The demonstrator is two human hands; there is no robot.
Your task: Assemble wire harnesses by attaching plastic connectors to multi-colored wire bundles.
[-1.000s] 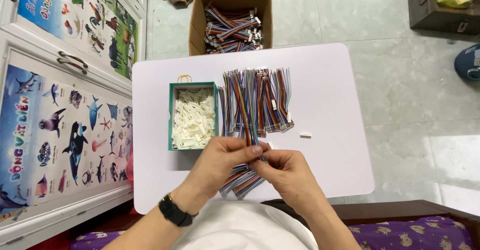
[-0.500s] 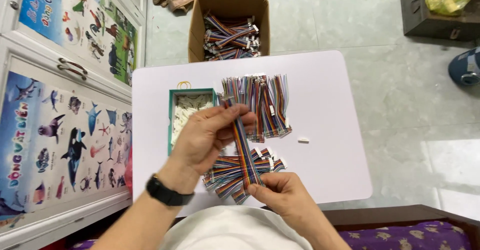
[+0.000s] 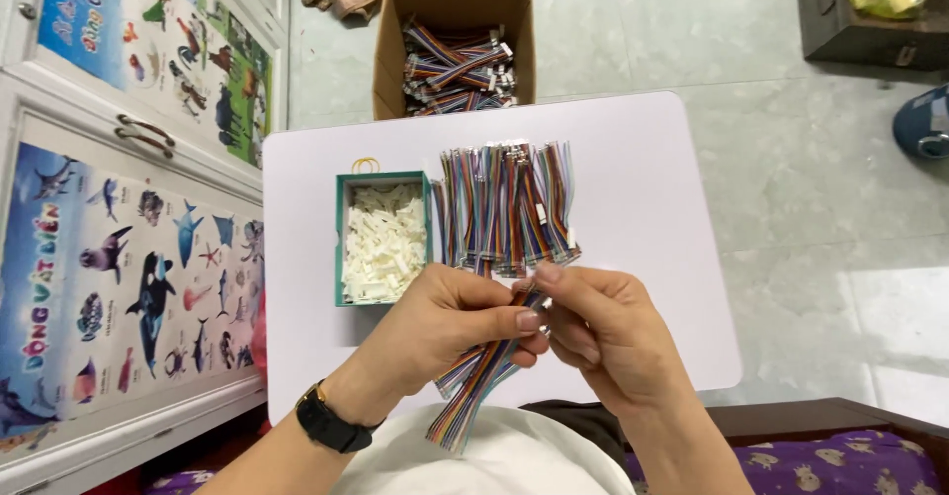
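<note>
My left hand [image 3: 450, 329] and my right hand [image 3: 598, 332] meet above the near edge of the white table [image 3: 652, 198]. Both pinch the upper end of one multicoloured ribbon cable [image 3: 474, 388], which hangs down toward my lap. Just beyond my fingers a row of similar ribbon cables [image 3: 506, 208] lies flat on the table. To their left stands a green box [image 3: 382, 240] filled with small white plastic connectors. A black watch [image 3: 329, 423] sits on my left wrist.
A cardboard box [image 3: 453, 48] holding more cable bundles stands on the tiled floor behind the table. White cabinets with sea-animal posters [image 3: 129, 248] run along the left. A dark crate [image 3: 870, 15] sits at the far right.
My left hand came back from the cable row toward my body. Both hands now close together on one cable's end, nearer my chest than half a second ago.
</note>
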